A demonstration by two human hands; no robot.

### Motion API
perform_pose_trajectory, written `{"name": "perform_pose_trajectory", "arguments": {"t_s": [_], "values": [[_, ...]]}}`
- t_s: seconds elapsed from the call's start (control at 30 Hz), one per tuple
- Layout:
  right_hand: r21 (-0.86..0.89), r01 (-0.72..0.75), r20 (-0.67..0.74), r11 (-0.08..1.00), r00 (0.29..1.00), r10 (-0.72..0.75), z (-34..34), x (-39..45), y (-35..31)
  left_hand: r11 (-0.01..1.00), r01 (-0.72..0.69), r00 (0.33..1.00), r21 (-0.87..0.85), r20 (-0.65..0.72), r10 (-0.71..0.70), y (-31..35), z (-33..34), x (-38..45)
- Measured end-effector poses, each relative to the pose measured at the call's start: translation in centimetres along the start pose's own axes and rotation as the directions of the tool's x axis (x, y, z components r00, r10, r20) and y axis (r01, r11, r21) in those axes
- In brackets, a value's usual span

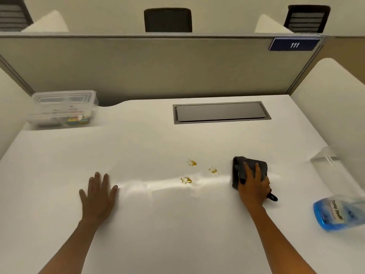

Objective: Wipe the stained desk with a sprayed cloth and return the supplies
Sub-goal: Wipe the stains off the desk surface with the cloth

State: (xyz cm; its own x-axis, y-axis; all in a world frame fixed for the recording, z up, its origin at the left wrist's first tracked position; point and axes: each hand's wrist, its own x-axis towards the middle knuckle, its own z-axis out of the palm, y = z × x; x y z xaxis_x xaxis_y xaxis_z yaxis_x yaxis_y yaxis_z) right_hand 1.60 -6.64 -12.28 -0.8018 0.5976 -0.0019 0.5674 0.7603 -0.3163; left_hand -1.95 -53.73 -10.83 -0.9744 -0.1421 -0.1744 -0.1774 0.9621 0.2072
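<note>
Stains — three small yellowish blots — sit near the middle of the white desk, just left of the dark grey cloth. From the head view, the right hand presses down on the folded cloth, fingers curled over it, a small black loop showing beside the wrist. Well apart, the left hand lies flat and open on the bare surface, holding nothing. At the right edge lies a blue spray bottle; a clear plastic box stands far left.
</note>
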Motion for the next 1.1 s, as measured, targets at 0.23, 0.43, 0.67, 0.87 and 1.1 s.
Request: {"name": "perform_pose_trajectory", "arguments": {"t_s": [0.23, 0.43, 0.67, 0.87, 1.1], "values": [[0.006, 0.235, 0.196, 0.972, 0.953, -0.232, 3.9, -1.6, -14.8, 0.996, -0.082, 0.997, -0.022, -0.007, 0.081, -3.9, 0.8, 0.2], [0.126, 0.518, 0.335, 0.846, 0.781, -0.527, 6.5, -11.0, -24.1, 0.99, -0.062, 0.998, -0.129, -0.015, 0.061, -4.8, 1.0, 0.4], [0.143, 0.64, 0.24, 0.755, 0.717, -0.654, 7.0, -18.4, -22.2, 0.985, -0.11, 0.994, -0.134, -0.03, 0.107, -3.3, 1.1, 0.2], [0.078, 0.548, 0.129, 0.833, 0.822, -0.554, 6.0, -15.0, -18.3, 0.977, -0.166, 0.986, -0.136, -0.007, 0.166, -0.4, 1.9, 0.8], [-0.025, 0.16, -0.021, 0.987, 0.987, -0.161, 2.2, -4.5, -7.6, 0.977, -0.191, 0.981, -0.094, 0.001, 0.192, 0.9, 2.7, 1.1]]}}
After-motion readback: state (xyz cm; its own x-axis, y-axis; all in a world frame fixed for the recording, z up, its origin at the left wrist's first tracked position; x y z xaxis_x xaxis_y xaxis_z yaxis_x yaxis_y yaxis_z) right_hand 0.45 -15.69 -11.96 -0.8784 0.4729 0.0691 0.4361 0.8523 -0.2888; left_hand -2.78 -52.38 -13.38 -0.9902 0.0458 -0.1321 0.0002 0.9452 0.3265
